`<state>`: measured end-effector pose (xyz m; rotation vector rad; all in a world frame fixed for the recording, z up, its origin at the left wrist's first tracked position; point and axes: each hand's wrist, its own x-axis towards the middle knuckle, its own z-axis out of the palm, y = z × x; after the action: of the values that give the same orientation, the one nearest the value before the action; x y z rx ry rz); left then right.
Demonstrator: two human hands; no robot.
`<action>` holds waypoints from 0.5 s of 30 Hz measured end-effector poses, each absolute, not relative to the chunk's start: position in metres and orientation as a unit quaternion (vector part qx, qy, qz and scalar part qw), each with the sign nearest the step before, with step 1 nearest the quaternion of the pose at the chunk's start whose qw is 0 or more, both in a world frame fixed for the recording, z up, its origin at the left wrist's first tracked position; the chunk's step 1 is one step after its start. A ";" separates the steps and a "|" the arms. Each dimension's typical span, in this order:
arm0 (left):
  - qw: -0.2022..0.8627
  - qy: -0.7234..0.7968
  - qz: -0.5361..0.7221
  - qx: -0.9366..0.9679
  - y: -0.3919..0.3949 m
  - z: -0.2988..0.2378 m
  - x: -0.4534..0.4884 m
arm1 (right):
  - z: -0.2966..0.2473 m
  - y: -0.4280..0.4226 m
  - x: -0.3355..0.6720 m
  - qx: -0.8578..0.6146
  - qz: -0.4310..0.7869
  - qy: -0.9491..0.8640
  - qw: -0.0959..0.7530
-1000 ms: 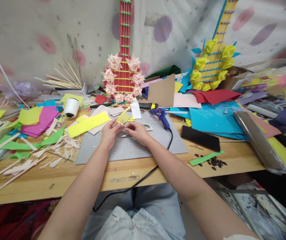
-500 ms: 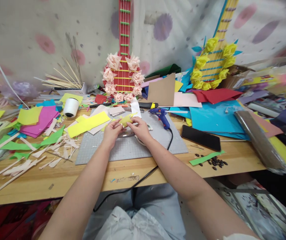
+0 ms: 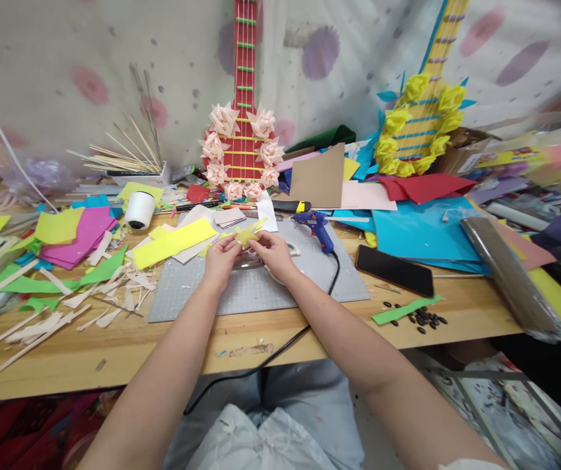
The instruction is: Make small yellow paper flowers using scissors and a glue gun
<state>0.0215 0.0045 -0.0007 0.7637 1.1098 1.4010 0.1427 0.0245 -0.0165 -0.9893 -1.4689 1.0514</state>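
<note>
Between the fingertips of both hands is a small piece of yellow paper (image 3: 247,235) with pointed edges, held above the grey cutting mat (image 3: 187,301). My left hand (image 3: 221,260) pinches its left side. On the right side, my right hand (image 3: 274,253) grips it with thumb and fingers. Part of the piece is hidden by the fingers. Under the hands lies something round and clear, perhaps a tape roll, mostly covered. A blue glue gun (image 3: 316,228) rests on the mat to the right, its black cord running down over the table edge.
Left of the mat lie yellow paper strips (image 3: 177,241), a white cup-like roll (image 3: 139,210) and paper scraps (image 3: 128,287). A phone (image 3: 394,270) and dark beads (image 3: 422,318) are at right. Behind stand a red paper guitar (image 3: 242,156) and a yellow one (image 3: 420,127).
The yellow paper piece has turned slightly between my fingers and shows more of its pointed edges. Both hands stay in nearly the same place.
</note>
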 end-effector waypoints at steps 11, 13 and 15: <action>0.552 0.471 0.615 0.308 0.010 -0.003 0.025 | -0.011 0.023 0.142 -0.440 0.392 -0.635 0.500; 0.547 0.468 0.624 0.303 0.014 -0.004 0.027 | -0.010 0.024 0.141 -0.451 0.384 -0.634 0.497; 0.548 0.462 0.629 0.300 0.018 -0.004 0.030 | -0.011 0.027 0.140 -0.466 0.387 -0.621 0.498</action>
<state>0.0303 0.0177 -0.0044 0.7105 1.0949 1.4905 0.1401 0.0267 -0.0114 -1.1279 -1.5030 0.9367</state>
